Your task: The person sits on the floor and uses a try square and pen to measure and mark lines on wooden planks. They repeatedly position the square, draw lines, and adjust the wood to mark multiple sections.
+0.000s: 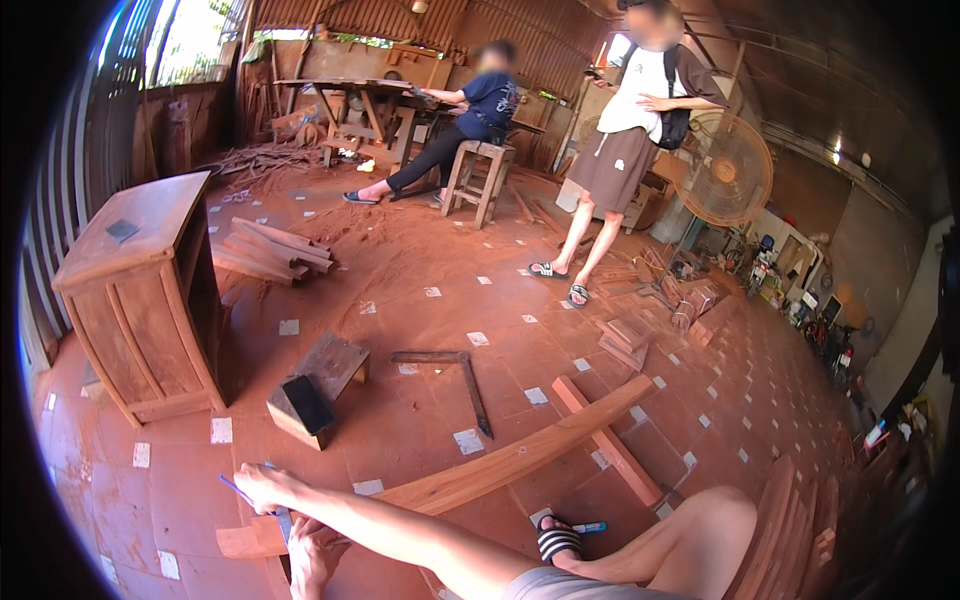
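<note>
A long, slightly curved wooden plank (pixel 500 462) lies low over the tiled floor, running from lower left to upper right. My right hand (pixel 268 489) is at its left end, fingers closed on a thin blue pen (pixel 236 490). Just below, my left hand (pixel 316 552) is closed on a grey flat-bladed tool (pixel 285 523) laid across the plank; its exact kind is partly hidden by the fingers. The plank's far part rests across a squared reddish timber (pixel 608 442). A dark wooden L-shaped square (pixel 462 378) lies on the floor beyond the plank.
A wooden cabinet (pixel 140 330) stands at left, beside a low bench (pixel 335 365) with a black-topped block (pixel 305 405). A blue-white marker (pixel 591 527) lies by my sandalled foot (pixel 560 540). Beyond are a standing person (pixel 640 120), a seated person (pixel 487 108) and a fan (pixel 727 168).
</note>
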Motion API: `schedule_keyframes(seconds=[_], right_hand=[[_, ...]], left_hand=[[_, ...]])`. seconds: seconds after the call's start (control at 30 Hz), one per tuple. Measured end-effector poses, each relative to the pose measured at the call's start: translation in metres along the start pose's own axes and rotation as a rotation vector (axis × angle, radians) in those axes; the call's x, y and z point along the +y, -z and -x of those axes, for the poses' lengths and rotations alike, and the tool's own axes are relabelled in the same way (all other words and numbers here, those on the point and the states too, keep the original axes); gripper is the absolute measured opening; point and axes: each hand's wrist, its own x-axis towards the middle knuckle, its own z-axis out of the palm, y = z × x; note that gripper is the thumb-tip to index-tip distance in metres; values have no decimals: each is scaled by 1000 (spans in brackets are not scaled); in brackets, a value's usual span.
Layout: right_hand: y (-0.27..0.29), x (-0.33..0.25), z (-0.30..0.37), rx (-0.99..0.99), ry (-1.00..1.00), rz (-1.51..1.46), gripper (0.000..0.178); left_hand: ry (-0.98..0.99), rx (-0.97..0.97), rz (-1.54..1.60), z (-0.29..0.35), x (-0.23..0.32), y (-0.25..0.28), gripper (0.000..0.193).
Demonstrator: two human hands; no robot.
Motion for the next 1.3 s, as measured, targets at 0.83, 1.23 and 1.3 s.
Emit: schedule_keyframes(seconds=[0.83,1.23,1.3], right_hand=[[213,221,426,131,-36,-277,23],[185,334,666,467,-241,-412,21],[171,336,687,511,-462,-554,21]], left_hand=[[204,-289,-190,-58,82,27,32],[284,-249,-396,-134,246,45,37],[335,-258,-413,-149,266,38,39]])
